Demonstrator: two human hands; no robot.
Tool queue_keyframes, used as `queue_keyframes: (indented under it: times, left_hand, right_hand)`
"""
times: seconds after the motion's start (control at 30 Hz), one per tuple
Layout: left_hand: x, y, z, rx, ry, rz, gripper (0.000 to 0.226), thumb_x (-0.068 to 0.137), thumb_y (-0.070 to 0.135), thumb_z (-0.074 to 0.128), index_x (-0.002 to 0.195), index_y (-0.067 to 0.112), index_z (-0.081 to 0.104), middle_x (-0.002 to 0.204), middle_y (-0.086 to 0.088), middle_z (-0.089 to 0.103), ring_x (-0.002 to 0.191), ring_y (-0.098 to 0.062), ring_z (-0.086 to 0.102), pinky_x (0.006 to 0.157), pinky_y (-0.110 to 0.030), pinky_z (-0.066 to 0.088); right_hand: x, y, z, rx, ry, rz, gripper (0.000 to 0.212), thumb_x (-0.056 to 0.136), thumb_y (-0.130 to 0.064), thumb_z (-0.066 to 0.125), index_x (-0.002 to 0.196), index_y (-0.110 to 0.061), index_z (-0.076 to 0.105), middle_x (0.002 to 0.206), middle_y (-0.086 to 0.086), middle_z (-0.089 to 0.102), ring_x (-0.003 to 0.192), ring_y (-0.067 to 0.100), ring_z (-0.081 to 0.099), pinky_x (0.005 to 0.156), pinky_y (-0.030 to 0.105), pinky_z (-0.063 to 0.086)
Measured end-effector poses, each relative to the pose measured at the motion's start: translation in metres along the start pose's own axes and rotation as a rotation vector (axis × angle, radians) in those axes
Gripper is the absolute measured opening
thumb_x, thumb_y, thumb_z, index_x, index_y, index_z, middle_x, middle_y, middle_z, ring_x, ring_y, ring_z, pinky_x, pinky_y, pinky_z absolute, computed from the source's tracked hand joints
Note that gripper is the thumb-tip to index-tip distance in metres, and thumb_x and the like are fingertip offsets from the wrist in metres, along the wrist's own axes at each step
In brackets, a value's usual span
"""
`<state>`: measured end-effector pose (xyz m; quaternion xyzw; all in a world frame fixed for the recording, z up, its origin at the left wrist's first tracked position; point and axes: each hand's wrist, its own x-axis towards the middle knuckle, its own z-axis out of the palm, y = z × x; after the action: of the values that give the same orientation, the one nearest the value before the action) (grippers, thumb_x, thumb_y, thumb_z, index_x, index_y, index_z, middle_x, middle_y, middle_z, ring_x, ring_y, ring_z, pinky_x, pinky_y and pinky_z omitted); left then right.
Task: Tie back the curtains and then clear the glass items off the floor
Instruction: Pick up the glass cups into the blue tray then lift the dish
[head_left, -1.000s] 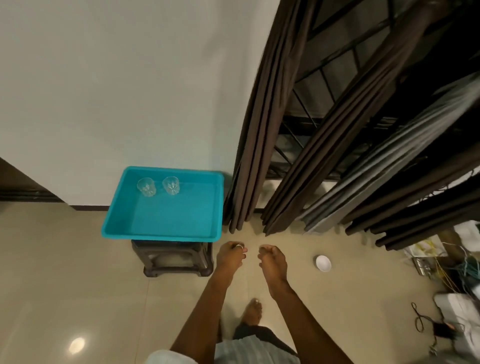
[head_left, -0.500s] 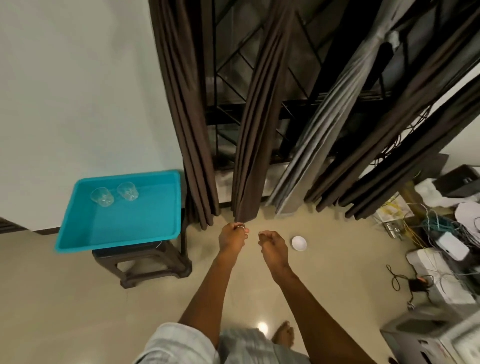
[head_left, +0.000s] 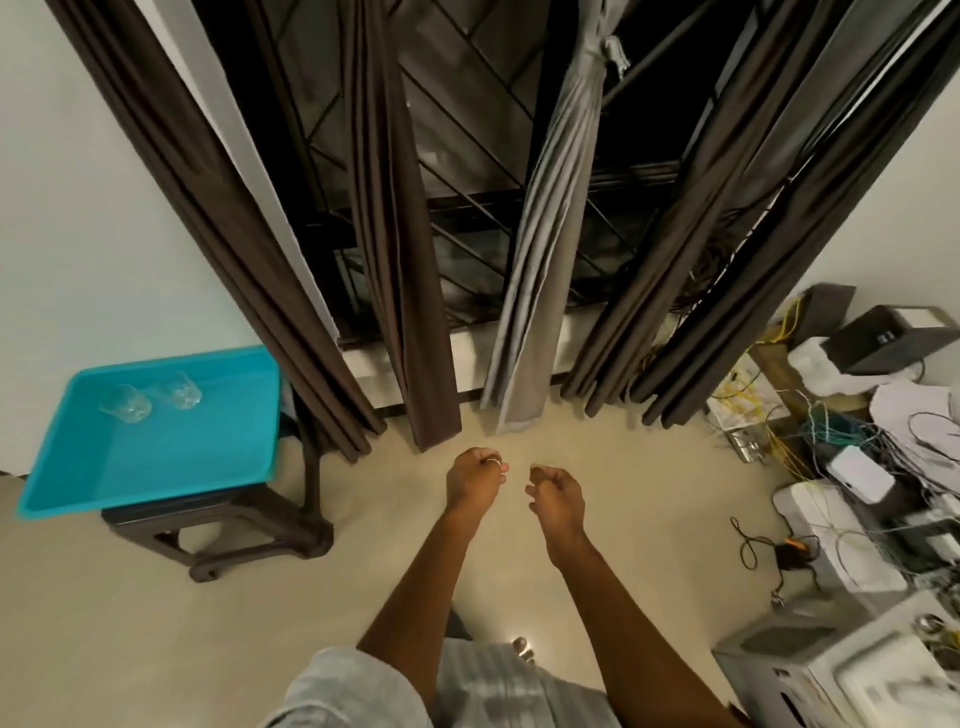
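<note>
Dark brown curtain panels hang loose at the window: one at the left (head_left: 234, 234), one in the middle (head_left: 410, 312), others at the right (head_left: 701, 260). A grey curtain (head_left: 540, 260) between them is knotted near its top. Two clear glasses (head_left: 125, 402) (head_left: 181, 391) stand in a turquoise tray (head_left: 156, 493) on a dark stool (head_left: 218, 540). My left hand (head_left: 475, 480), wearing a ring, is curled into a fist over the floor just below the middle panel. My right hand (head_left: 558, 491) is beside it, fingers loosely apart and holding nothing. No glass item shows on the floor.
A dark window grille (head_left: 467, 208) stands behind the curtains. Cables, white boxes and devices (head_left: 857, 467) crowd the floor at the right, with a grey machine (head_left: 857, 670) at the lower right. Beige tiled floor stretches from the stool to that clutter.
The view has swung right and up toward the window. The tray has slid to the left edge. The small white bowl seen on the floor earlier is out of sight. Both hands stay together in front.
</note>
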<state>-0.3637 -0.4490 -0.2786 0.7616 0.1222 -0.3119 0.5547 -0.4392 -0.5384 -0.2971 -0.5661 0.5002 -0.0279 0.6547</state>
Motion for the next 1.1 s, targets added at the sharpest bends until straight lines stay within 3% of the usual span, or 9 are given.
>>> queue_keyframes:
  times: [0.23, 0.43, 0.57, 0.8, 0.9, 0.97, 1.1]
  left_hand:
    - [0.038, 0.032, 0.051, 0.075, -0.058, -0.059, 0.021, 0.094, 0.014, 0.050, 0.083, 0.022, 0.066, 0.098, -0.006, 0.076, 0.092, -0.023, 0.072, 0.092, -0.040, 0.058]
    - [0.079, 0.086, 0.119, -0.093, -0.137, -0.065, 0.016, 0.097, 0.012, 0.048, 0.095, 0.019, 0.063, 0.093, -0.003, 0.071, 0.082, -0.017, 0.067, 0.084, -0.034, 0.053]
    - [0.094, 0.090, 0.144, -0.038, -0.178, -0.109, 0.021, 0.095, 0.012, 0.048, 0.086, 0.023, 0.064, 0.100, -0.009, 0.076, 0.073, -0.016, 0.066, 0.079, -0.031, 0.055]
    - [0.126, 0.080, 0.155, 0.026, -0.081, -0.207, 0.022, 0.089, 0.015, 0.055, 0.073, 0.024, 0.067, 0.100, -0.008, 0.077, 0.100, -0.032, 0.071, 0.096, -0.045, 0.056]
    - [0.129, 0.065, 0.172, 0.042, -0.073, -0.280, 0.015, 0.091, 0.015, 0.059, 0.093, 0.013, 0.074, 0.106, -0.015, 0.075, 0.103, -0.035, 0.070, 0.099, -0.045, 0.054]
    - [0.125, 0.063, 0.187, 0.001, -0.036, -0.326, 0.018, 0.094, 0.012, 0.057, 0.104, 0.009, 0.071, 0.104, -0.014, 0.075, 0.097, -0.031, 0.072, 0.089, -0.040, 0.057]
    - [0.124, 0.067, 0.222, -0.054, 0.040, -0.399, 0.015, 0.095, 0.009, 0.055, 0.095, 0.017, 0.068, 0.094, -0.008, 0.074, 0.092, -0.027, 0.072, 0.081, -0.040, 0.056]
  right_hand:
    - [0.046, -0.031, -0.037, -0.118, 0.003, -0.039, 0.012, 0.096, -0.027, 0.061, 0.089, -0.020, 0.068, 0.098, 0.004, 0.071, 0.099, 0.027, 0.067, 0.098, 0.050, 0.055]
    - [0.107, -0.073, -0.090, -0.149, 0.074, 0.024, 0.010, 0.095, -0.027, 0.064, 0.092, -0.018, 0.067, 0.097, 0.006, 0.071, 0.103, 0.032, 0.068, 0.098, 0.051, 0.055]
    - [0.129, -0.081, -0.099, -0.129, 0.101, 0.067, 0.009, 0.096, -0.019, 0.061, 0.096, -0.014, 0.068, 0.093, 0.004, 0.070, 0.095, 0.032, 0.069, 0.095, 0.051, 0.057]
    - [0.171, -0.070, -0.092, -0.292, 0.040, 0.085, 0.008, 0.092, -0.028, 0.061, 0.094, -0.023, 0.067, 0.102, 0.009, 0.072, 0.098, 0.030, 0.067, 0.093, 0.053, 0.056]
    - [0.210, -0.048, -0.104, -0.367, -0.029, 0.124, 0.021, 0.085, -0.044, 0.058, 0.098, -0.030, 0.067, 0.106, 0.005, 0.073, 0.101, 0.029, 0.068, 0.096, 0.053, 0.055]
    - [0.244, -0.018, -0.116, -0.421, -0.068, 0.161, 0.034, 0.077, -0.063, 0.053, 0.097, -0.039, 0.065, 0.102, -0.006, 0.073, 0.098, 0.024, 0.069, 0.095, 0.051, 0.056]
    - [0.286, 0.014, -0.143, -0.576, -0.141, 0.180, 0.037, 0.072, -0.076, 0.043, 0.097, -0.055, 0.059, 0.084, -0.019, 0.071, 0.085, 0.014, 0.070, 0.086, 0.046, 0.060]
